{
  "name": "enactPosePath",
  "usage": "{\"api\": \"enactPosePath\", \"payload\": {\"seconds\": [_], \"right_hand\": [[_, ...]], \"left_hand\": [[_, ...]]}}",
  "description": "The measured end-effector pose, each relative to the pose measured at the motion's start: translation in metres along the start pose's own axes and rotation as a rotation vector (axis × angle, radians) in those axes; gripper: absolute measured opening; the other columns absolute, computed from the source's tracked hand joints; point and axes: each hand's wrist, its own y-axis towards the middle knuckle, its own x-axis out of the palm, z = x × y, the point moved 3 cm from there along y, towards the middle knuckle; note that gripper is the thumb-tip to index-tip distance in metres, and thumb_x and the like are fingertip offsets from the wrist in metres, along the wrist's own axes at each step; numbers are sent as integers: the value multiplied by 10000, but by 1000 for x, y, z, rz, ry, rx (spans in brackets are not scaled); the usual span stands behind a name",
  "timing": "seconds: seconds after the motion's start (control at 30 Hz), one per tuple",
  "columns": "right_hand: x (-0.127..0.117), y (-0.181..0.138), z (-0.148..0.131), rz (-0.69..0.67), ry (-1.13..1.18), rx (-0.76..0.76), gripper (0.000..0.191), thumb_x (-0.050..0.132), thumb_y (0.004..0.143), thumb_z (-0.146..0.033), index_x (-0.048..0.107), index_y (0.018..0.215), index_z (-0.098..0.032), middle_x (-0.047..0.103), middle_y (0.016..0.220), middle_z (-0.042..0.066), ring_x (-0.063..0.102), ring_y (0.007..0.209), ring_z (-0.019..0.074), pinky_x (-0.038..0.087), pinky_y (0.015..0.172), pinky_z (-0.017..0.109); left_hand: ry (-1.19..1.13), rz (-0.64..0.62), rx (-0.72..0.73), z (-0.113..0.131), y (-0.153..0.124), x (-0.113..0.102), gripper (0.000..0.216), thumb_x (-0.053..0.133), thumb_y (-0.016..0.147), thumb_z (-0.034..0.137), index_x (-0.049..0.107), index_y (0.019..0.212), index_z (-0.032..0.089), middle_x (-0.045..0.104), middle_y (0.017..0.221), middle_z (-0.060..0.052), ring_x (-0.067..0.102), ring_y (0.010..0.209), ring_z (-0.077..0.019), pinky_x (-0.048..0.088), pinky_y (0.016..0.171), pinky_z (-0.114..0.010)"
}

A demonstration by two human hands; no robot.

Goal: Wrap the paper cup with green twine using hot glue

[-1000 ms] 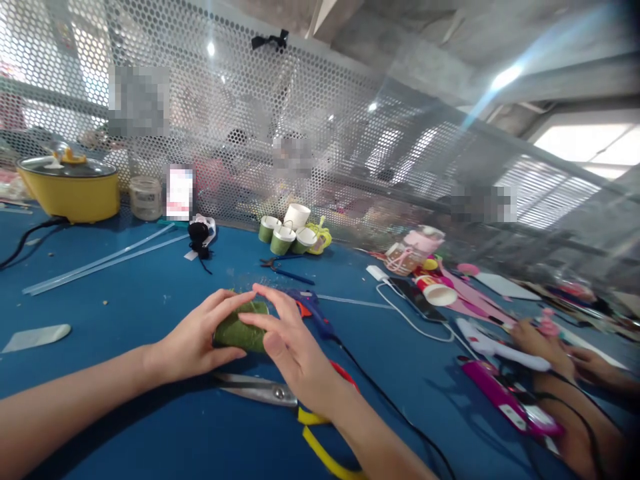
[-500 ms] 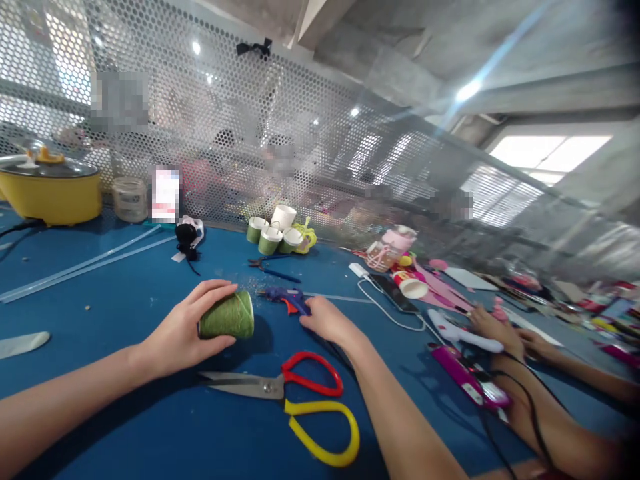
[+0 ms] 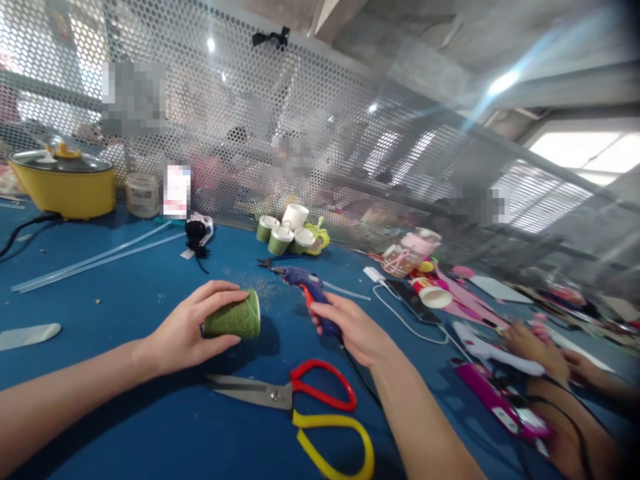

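Observation:
My left hand (image 3: 187,330) is wrapped round a green yarn-covered cup (image 3: 233,319) that lies on its side on the blue table (image 3: 125,287). My right hand (image 3: 350,328) grips the handle of a blue glue gun (image 3: 306,285) with an orange trigger, its nozzle pointing left toward the cup. The gun's black cord (image 3: 361,381) trails back along my right forearm. Scissors (image 3: 300,407) with one red and one yellow handle lie just in front of both hands.
A yellow electric pot (image 3: 63,183) and a jar (image 3: 141,195) stand far left by the perforated screen. Clear glue sticks (image 3: 95,257), a cluster of green cups (image 3: 287,237), pliers, a phone with a white cable and pink craft pieces lie around. Another person's hands (image 3: 535,343) work at the right.
My right hand left the green cup, reached right to the glue gun, took hold of it and lifted it. The left hand kept its hold on the cup.

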Motion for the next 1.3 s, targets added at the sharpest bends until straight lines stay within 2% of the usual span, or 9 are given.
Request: {"api": "enactPosePath", "payload": {"seconds": [0.13,0.33,0.5,0.7,0.83,1.03,1.17,1.3], "right_hand": [[3,-8,-4,-30,120,32,280,666,657,-390,535,729,-154,540,611,-22,495,542,82,396,498,206],[19,-26,-13,-130,-30,-36,264,595,722,-388,621,768,-130,562,550,6,469,452,84,375,438,220],[20,-38,-18,9,-253,-172,271,538,755,-423,601,685,-169,509,463,-10,482,439,112,404,439,246],[22,-43,-20,140,-487,-250,147,580,706,-361,614,658,-226,536,446,-8,570,523,191,455,503,296],[27,-46,-27,147,-504,-293,96,602,680,-316,606,628,-236,563,478,-6,577,545,199,449,490,294],[28,-45,-25,135,-564,-331,160,574,700,-316,579,563,-234,594,532,10,587,557,195,465,511,298],[24,-44,-24,185,-655,-418,139,572,696,-321,622,615,-221,628,597,41,609,598,213,497,598,324],[21,-47,-28,118,-756,-520,181,515,741,-311,664,740,-210,596,519,26,630,648,219,512,644,322]], "left_hand": [[8,11,-23,-2,1,-2,453,579,765,257,428,1191,222,469,1191,-107,477,1086,-244,427,911,-396],[25,19,-54,-6,2,-4,442,590,750,258,422,1155,206,486,1160,-106,482,1077,-240,430,909,-389],[47,-16,-32,-6,3,-4,493,538,793,252,365,1254,226,458,1188,-104,467,1081,-235,428,902,-373],[72,-29,-34,-8,2,-4,439,531,805,257,422,1231,246,439,1171,-82,472,1064,-219,438,891,-344],[68,-30,-46,-9,2,-4,438,530,808,259,413,1230,246,432,1168,-83,467,1064,-216,436,891,-348],[67,-26,-51,-9,3,-4,435,534,804,258,424,1225,241,437,1162,-80,470,1062,-218,437,892,-337],[71,-29,-55,-10,2,-4,439,531,809,259,414,1231,241,430,1166,-82,465,1068,-216,431,902,-346],[68,-33,-60,-11,2,-3,443,532,810,261,409,1234,243,430,1164,-84,463,1066,-220,434,898,-363]]}}
